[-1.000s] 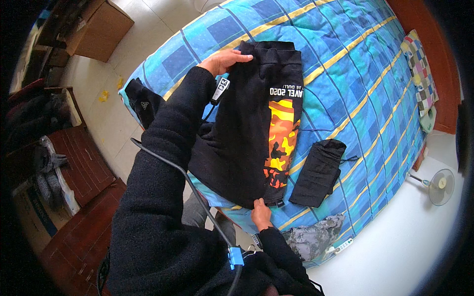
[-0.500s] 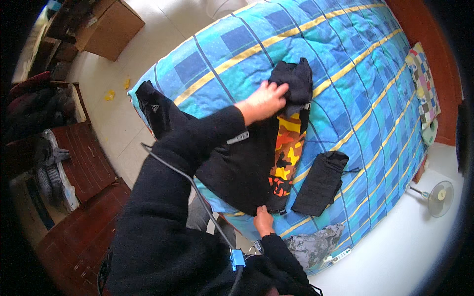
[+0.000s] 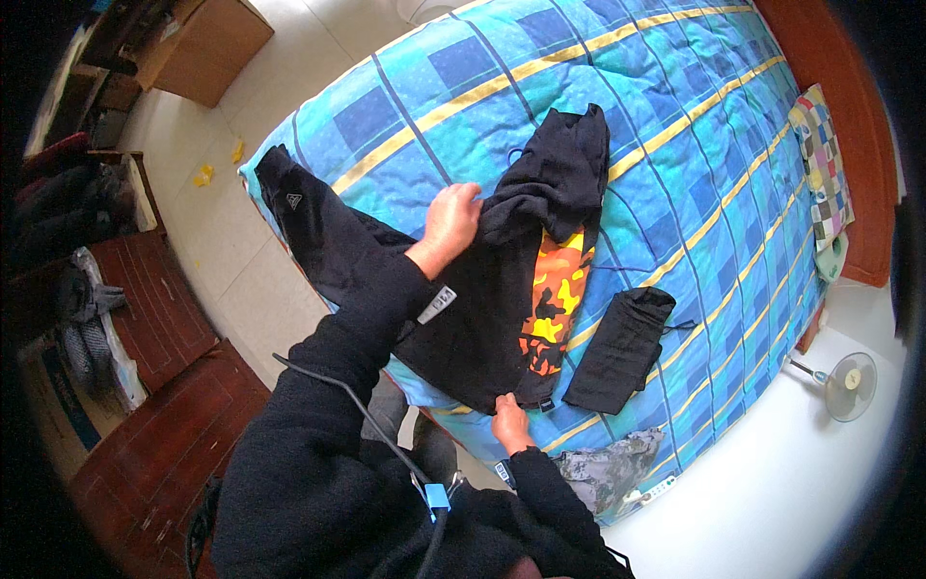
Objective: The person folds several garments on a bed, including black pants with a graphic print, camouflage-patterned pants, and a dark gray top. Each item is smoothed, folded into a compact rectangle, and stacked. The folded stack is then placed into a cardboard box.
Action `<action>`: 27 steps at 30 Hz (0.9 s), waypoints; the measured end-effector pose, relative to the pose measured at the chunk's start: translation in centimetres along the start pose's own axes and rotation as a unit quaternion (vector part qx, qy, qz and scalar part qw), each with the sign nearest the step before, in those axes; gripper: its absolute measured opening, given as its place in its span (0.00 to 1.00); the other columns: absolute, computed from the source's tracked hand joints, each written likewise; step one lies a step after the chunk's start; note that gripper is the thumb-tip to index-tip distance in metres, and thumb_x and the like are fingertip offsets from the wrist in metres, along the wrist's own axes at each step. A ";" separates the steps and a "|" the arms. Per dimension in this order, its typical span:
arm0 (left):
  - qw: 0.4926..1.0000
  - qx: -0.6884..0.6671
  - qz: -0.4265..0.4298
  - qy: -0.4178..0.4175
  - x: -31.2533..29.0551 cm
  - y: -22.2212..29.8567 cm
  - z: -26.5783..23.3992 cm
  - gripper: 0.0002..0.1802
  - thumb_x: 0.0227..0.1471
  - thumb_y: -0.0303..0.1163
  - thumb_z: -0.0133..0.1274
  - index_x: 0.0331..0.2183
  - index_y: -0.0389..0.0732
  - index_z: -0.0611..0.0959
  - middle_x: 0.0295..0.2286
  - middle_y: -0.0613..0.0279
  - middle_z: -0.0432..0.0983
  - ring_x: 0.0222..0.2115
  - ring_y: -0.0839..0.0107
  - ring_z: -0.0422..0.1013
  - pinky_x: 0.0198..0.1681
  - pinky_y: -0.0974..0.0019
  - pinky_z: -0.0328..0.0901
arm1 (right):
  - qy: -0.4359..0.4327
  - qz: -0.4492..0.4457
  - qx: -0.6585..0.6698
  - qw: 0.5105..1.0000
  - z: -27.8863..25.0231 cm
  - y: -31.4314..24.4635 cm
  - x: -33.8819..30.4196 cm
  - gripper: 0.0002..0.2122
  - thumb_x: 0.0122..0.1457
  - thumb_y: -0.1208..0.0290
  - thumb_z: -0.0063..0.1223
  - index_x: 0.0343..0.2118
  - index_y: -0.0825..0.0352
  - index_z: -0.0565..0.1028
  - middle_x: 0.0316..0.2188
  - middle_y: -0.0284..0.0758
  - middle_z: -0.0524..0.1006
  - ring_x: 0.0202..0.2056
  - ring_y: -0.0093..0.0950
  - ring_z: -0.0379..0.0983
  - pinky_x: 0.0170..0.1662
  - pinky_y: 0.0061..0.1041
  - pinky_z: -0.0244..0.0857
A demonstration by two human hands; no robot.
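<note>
Blue checked bed (image 3: 719, 222); black garment (image 3: 473, 318) mid-frame. My right hand (image 3: 510, 424) pinches its edge, lower centre; left hand (image 3: 449, 226) at centre, can't tell grip.

Pale triangle sign (image 3: 293, 201) on black cloth (image 3: 318, 227) at the bed's (image 3: 714, 251) left corner. Small hem tag (image 3: 547, 405) on the black garment (image 3: 468, 333) near the bed's near edge, print too tiny to read. White tag (image 3: 437, 304) at left cuff (image 3: 413, 273), tilted, black characters. Second tag (image 3: 503, 473) at right cuff (image 3: 529, 465), black-and-white marks, too small. Carton (image 3: 92, 415), off the bed, left side: dark panel, print illegible.
</note>
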State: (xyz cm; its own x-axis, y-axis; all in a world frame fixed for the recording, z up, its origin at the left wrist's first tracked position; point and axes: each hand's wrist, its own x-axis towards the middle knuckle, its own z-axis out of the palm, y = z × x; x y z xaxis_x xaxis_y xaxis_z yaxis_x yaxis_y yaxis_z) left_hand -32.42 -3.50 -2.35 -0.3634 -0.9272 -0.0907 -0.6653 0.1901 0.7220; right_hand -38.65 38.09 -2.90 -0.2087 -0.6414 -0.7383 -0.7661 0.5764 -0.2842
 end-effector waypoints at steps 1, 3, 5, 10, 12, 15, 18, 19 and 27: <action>0.997 -0.035 -0.035 -0.063 0.1 -0.8 -0.5 0.09 0.47 0.29 0.55 0.34 0.39 0.79 0.29 0.50 0.76 0.34 0.51 0.73 0.37 0.56 0.67 | -0.033 0.009 -0.010 0.999 -0.3 -0.1 0.2 0.09 0.46 0.77 0.49 0.33 0.68 0.71 0.37 0.46 0.70 0.34 0.50 0.72 0.37 0.46 0.67; 0.992 -0.064 -0.008 -0.104 -0.4 -1.3 -0.7 0.09 0.46 0.29 0.55 0.33 0.39 0.79 0.29 0.49 0.75 0.34 0.50 0.72 0.36 0.55 0.67 | -0.097 -0.008 -0.045 0.994 -1.8 -0.6 0.6 0.10 0.47 0.75 0.50 0.34 0.68 0.72 0.37 0.46 0.70 0.34 0.49 0.73 0.38 0.44 0.68; 0.989 -0.046 0.074 -0.117 -1.1 -1.1 -0.5 0.10 0.42 0.26 0.54 0.32 0.40 0.79 0.29 0.50 0.74 0.33 0.50 0.71 0.35 0.54 0.66 | -0.207 -0.022 -0.054 0.977 -4.5 -1.5 1.5 0.11 0.50 0.72 0.49 0.36 0.69 0.75 0.39 0.47 0.75 0.37 0.49 0.74 0.41 0.43 0.68; 0.975 0.048 0.216 -0.004 -3.2 0.7 0.4 0.06 0.39 0.23 0.50 0.27 0.40 0.74 0.27 0.56 0.69 0.32 0.53 0.68 0.35 0.55 0.62 | -0.103 0.029 0.227 0.968 -18.3 -3.0 7.9 0.10 0.54 0.65 0.50 0.24 0.67 0.75 0.20 0.42 0.75 0.27 0.36 0.75 0.30 0.36 0.68; 0.974 0.040 0.223 0.024 -3.6 1.0 0.6 0.07 0.40 0.23 0.50 0.27 0.40 0.73 0.28 0.56 0.69 0.34 0.54 0.67 0.36 0.56 0.62 | 0.197 -0.097 0.231 0.948 -24.8 -3.4 12.5 0.08 0.57 0.68 0.51 0.28 0.68 0.74 0.22 0.37 0.74 0.25 0.30 0.72 0.29 0.27 0.65; 0.975 0.012 0.216 0.043 -3.8 1.0 0.6 0.08 0.39 0.22 0.50 0.28 0.39 0.72 0.28 0.55 0.68 0.32 0.55 0.67 0.35 0.57 0.62 | 0.367 -0.197 0.207 0.885 -31.4 -4.6 20.8 0.10 0.55 0.70 0.54 0.36 0.70 0.75 0.30 0.39 0.76 0.33 0.32 0.73 0.37 0.28 0.66; 0.975 -0.008 0.216 0.045 -4.0 0.8 0.6 0.09 0.39 0.21 0.49 0.28 0.39 0.72 0.28 0.55 0.69 0.31 0.54 0.67 0.33 0.58 0.63 | 0.381 -0.181 0.157 0.893 -33.6 -5.8 26.3 0.16 0.52 0.67 0.57 0.42 0.69 0.74 0.34 0.41 0.77 0.36 0.36 0.74 0.40 0.30 0.67; 0.974 -0.008 0.220 0.048 -4.0 0.7 0.5 0.08 0.39 0.21 0.49 0.28 0.38 0.72 0.28 0.55 0.68 0.31 0.54 0.67 0.33 0.58 0.63 | 0.362 -0.136 0.113 0.915 -33.7 -6.3 27.5 0.20 0.50 0.63 0.60 0.43 0.69 0.74 0.32 0.43 0.77 0.35 0.37 0.74 0.40 0.32 0.67; 0.983 -0.012 0.127 0.131 -4.3 -0.9 0.2 0.12 0.35 0.18 0.51 0.28 0.37 0.70 0.28 0.53 0.68 0.30 0.51 0.67 0.33 0.55 0.64 | 0.287 -0.259 0.408 0.827 -38.4 -9.4 27.7 0.08 0.55 0.73 0.58 0.35 0.72 0.78 0.29 0.26 0.77 0.29 0.16 0.69 0.34 0.16 0.64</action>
State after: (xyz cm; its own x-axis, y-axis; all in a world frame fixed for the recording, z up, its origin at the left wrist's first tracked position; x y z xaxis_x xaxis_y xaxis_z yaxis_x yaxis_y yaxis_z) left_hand -30.40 0.35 -2.71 -0.3329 -0.9028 0.2724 -0.5586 0.4215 0.7144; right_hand -60.61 -4.57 2.80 -0.4153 -0.9087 -0.0424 -0.2265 0.1484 -0.9626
